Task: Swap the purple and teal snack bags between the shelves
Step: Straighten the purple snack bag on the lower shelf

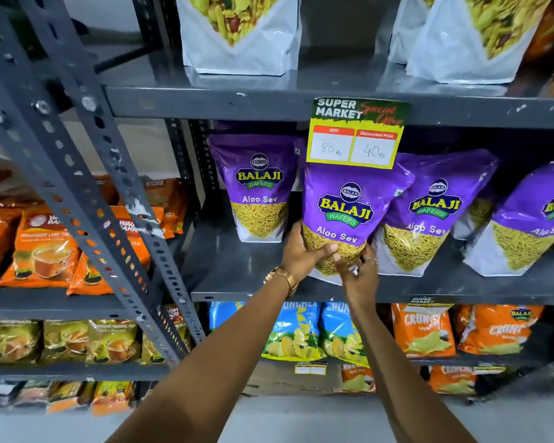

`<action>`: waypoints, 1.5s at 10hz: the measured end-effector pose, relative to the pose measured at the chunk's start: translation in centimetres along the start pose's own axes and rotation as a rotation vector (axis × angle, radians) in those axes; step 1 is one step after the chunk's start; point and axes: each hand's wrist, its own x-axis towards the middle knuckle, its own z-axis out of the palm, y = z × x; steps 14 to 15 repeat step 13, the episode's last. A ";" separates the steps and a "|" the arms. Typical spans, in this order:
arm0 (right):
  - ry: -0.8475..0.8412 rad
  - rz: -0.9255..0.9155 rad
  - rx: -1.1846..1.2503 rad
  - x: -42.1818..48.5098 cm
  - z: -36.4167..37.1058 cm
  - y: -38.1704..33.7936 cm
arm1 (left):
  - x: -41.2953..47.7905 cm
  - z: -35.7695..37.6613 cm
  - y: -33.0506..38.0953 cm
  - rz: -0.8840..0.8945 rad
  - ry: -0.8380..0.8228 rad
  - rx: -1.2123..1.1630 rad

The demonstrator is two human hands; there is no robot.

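Two hands meet at the bottom of one purple snack bag (349, 215) on the middle grey shelf (231, 270). The left hand (304, 251) cups the bag's lower left corner, thumb lying across the yellow printed front, a gold watch (280, 276) on its wrist. The right hand (357, 270) grips the lower right corner from below and slightly in front, fingers curled against the bag, a ring on one finger. The bag leans a little to the right, its bottom edge at the front lip of the shelf; whether it rests there or is lifted clear I cannot tell. Its top sits partly behind a yellow price tag (355, 135) hanging from the shelf above. Another purple bag (259, 187) stands upright to the left, apart from it, and two more (429, 212) lean just beside it to the right. White bags (237, 33) stand on the shelf above. Blue chip bags (301, 330) and orange chip bags (422, 330) fill the shelf below. Orange tea packets (42, 247) crowd the neighbouring rack on the left.
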 end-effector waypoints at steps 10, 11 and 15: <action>-0.344 0.040 -0.034 -1.6 9.6 -1.6 | -1.8 -10.5 -3.0 0.044 0.410 0.152; -0.373 0.068 -0.085 -1.5 9.3 -2.6 | -2.1 -11.1 -2.1 -0.002 0.379 0.240; -0.364 0.088 -0.137 -3.0 6.7 -2.8 | -5.8 -11.5 0.4 0.096 0.380 0.523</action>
